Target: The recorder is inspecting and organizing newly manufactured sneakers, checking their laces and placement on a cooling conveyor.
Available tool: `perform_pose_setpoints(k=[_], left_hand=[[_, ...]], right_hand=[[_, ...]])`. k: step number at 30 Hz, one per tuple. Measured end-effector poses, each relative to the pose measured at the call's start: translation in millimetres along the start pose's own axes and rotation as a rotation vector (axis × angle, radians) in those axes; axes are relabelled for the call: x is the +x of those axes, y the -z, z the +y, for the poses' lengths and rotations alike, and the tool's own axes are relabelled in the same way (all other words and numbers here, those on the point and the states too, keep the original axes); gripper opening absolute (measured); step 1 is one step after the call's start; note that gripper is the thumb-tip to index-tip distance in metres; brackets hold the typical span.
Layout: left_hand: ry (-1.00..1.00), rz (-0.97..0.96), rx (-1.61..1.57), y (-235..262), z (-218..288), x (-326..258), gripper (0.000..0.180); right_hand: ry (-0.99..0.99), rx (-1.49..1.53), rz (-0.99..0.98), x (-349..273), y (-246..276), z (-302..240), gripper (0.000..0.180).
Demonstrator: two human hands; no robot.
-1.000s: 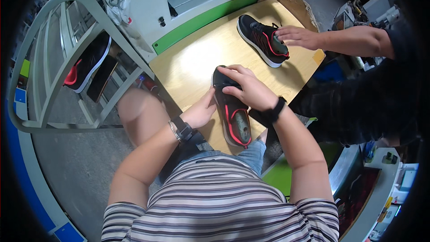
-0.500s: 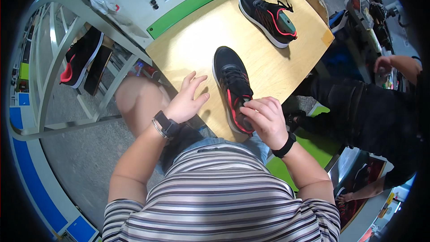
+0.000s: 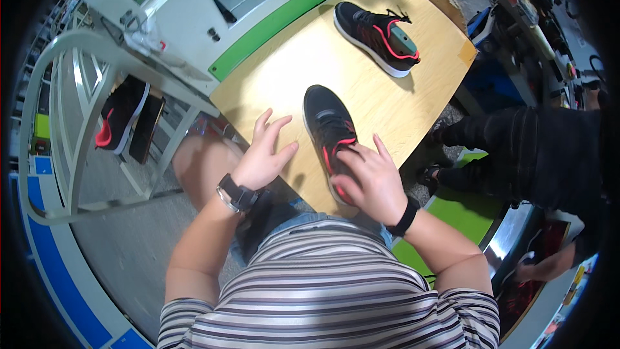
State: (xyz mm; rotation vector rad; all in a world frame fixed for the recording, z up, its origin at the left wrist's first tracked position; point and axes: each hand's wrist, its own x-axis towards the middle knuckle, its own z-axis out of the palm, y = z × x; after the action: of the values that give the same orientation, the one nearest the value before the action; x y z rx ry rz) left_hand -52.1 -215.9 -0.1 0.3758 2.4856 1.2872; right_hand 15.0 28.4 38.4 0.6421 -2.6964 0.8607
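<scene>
A black sneaker (image 3: 326, 111) with a white sole and red-pink collar lining lies on the light wooden tabletop (image 3: 271, 71), toe pointing away from me. My right hand (image 3: 371, 184) is over its opening, fingers bent and spread, thumb apart near the heel; it covers much of the collar, and I see no firm grip. To the left of the shoe my left hand (image 3: 261, 158) hovers open with nothing in it. A second sneaker (image 3: 374, 35) like it rests farther back on the right, loose laces at its tongue and a dark green insert in its opening.
Left of the table, a metal rack (image 3: 84, 210) holds another black sneaker (image 3: 123, 113) with red lining. A green-edged white machine (image 3: 187, 19) borders the table's far left side. At right, a person in dark clothes (image 3: 516, 155) stands close by, one hand low at another surface.
My right hand's fingers have spread from a pinch at the shoe's collar, and the hand has shifted over the opening. My left hand stays open beside the shoe. The view has shifted slightly.
</scene>
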Motion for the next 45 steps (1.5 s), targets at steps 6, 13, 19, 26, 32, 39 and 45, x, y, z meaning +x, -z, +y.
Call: perform_pose_setpoints(k=[6, 13, 19, 26, 32, 39, 45], left_hand=[[-0.143, 0.027, 0.043, 14.3, 29.2, 59.3, 0.052], [0.271, -0.113, -0.403, -34.2, 135.8, 234.7, 0.103], [0.362, 0.099, -0.310, -134.5, 132.0, 333.2, 0.143], [0.332, 0.187, -0.448, -123.2, 102.5, 338.4, 0.108], [-0.078, -0.109, -0.578, -29.9, 53.1, 260.7, 0.078], [-0.055, -0.130, -0.416, 0.3, 61.8, 46.6, 0.073], [-0.218, -0.016, 0.205, -2.8, 42.2, -38.1, 0.088]], right_hand=[[-0.272, 0.213, -0.127, -33.9, -16.9, 11.8, 0.064], [-0.338, 0.507, -0.019, -34.9, -14.0, 15.7, 0.073], [-0.552, 0.895, 0.221, -102.2, 47.2, 36.9, 0.078], [-0.510, 0.222, 0.239, -123.5, 20.2, 44.4, 0.067], [-0.503, 0.212, 0.276, -126.3, 18.4, 42.5, 0.061], [-0.450, 0.121, 0.420, -94.8, 19.4, 34.7, 0.051], [-0.455, 0.197, 0.192, -56.3, -14.7, 32.1, 0.065]])
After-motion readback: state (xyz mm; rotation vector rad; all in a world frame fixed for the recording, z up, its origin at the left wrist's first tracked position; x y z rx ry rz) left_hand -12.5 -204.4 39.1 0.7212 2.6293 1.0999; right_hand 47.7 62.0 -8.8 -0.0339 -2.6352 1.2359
